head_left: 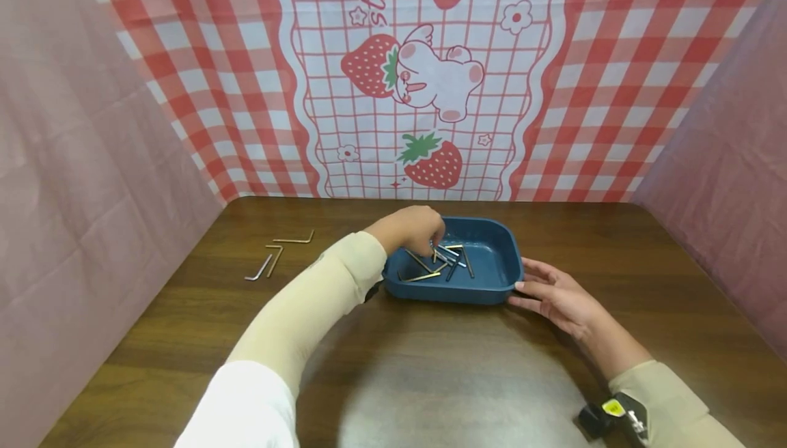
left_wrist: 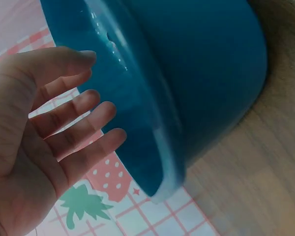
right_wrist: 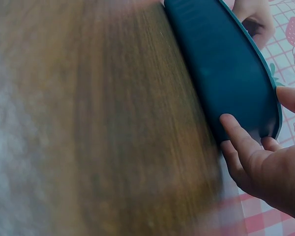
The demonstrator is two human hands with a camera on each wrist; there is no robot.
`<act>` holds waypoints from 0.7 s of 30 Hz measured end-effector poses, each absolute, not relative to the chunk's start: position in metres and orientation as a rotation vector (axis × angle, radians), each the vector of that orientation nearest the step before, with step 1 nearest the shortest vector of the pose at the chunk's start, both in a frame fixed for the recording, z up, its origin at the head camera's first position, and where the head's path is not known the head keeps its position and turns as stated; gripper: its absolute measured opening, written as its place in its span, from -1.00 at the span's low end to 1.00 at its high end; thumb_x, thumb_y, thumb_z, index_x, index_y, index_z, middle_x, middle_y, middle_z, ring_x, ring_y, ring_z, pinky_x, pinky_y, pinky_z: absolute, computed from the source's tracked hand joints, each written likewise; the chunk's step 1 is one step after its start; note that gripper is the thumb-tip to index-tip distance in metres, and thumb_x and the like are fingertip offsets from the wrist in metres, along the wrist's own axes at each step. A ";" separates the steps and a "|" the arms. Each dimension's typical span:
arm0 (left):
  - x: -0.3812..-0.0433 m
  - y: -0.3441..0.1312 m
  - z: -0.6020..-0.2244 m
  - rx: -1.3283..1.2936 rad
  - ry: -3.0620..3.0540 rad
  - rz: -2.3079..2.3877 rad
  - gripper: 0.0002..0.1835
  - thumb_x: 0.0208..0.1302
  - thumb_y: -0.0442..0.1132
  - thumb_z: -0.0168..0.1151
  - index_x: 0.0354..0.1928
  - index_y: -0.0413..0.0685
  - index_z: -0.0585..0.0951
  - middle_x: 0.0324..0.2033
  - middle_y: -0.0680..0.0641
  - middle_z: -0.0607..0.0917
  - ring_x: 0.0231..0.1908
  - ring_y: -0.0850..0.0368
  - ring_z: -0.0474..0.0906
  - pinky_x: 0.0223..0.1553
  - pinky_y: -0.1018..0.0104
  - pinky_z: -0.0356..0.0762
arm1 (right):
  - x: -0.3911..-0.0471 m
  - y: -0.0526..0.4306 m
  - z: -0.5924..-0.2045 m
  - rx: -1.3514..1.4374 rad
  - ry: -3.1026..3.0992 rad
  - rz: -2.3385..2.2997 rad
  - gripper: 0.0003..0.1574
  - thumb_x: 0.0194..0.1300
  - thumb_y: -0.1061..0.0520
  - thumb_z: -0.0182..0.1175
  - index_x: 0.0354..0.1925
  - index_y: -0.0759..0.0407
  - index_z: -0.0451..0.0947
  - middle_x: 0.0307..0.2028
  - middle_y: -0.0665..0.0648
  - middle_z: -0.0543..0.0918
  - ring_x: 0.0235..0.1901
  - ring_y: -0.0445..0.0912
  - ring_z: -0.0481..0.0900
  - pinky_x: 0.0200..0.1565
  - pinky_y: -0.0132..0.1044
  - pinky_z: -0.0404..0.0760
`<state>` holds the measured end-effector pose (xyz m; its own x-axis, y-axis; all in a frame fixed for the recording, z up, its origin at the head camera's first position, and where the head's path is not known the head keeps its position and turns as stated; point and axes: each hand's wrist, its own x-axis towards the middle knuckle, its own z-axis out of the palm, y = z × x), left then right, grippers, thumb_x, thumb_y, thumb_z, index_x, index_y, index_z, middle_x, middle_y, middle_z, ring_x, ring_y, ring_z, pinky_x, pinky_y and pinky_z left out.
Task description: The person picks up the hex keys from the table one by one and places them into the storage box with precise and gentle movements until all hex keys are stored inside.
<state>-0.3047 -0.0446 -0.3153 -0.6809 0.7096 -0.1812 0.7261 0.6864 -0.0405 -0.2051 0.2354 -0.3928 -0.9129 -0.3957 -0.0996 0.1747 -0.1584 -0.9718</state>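
A blue rectangular tray (head_left: 494, 263) stands on the table with several L-shaped hex keys (head_left: 468, 262) heaped in it, gold, silver and dark. Over its left end, my left hand (head_left: 421, 229) reaches in with fingers pointing down toward the keys. In the left wrist view this hand (left_wrist: 64, 113) has loosely bent fingers beside the tray rim, with nothing seen between thumb and fingers. At the tray's right corner, my right hand (head_left: 562, 301) rests its thumb on the rim and its extended fingers against the outer wall (right_wrist: 226, 69).
Three more hex keys lie on the table left of the tray: a gold one (head_left: 294, 240) farthest back, another gold key (head_left: 275, 261) and a silver key (head_left: 261, 269). A checked strawberry cloth (head_left: 393, 161) hangs behind the wooden table (head_left: 430, 366); pink cloth closes both sides.
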 end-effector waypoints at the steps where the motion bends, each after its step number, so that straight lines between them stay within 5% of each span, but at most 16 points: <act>1: -0.304 -0.047 -0.315 1.184 2.750 -0.157 -0.85 0.11 -0.20 0.35 -0.24 0.01 0.69 -0.27 0.08 0.69 -0.21 0.16 0.57 -0.11 0.28 0.53 | -0.205 0.235 -0.393 -0.253 1.742 -2.127 -0.08 0.39 0.35 0.08 0.47 0.45 -0.24 0.20 0.25 0.34 0.03 -0.06 0.58 0.05 0.00 0.55; 21: -0.275 -0.075 -0.294 1.271 2.932 0.161 -0.79 0.20 -0.19 0.32 -0.14 -0.06 0.69 -0.17 0.01 0.64 -0.11 0.14 0.55 -0.02 0.28 0.51 | -0.205 0.233 -0.391 -0.244 1.741 -2.113 -0.06 0.39 0.33 0.09 0.47 0.44 -0.26 0.19 0.20 0.37 0.02 -0.07 0.59 0.06 0.00 0.54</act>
<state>-0.2745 -0.0748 -0.2936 -0.6831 0.7243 0.0933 0.7302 0.6798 0.0687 -0.2049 0.2333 -0.3914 -0.9085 -0.4028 -0.1113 0.1862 -0.1517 -0.9707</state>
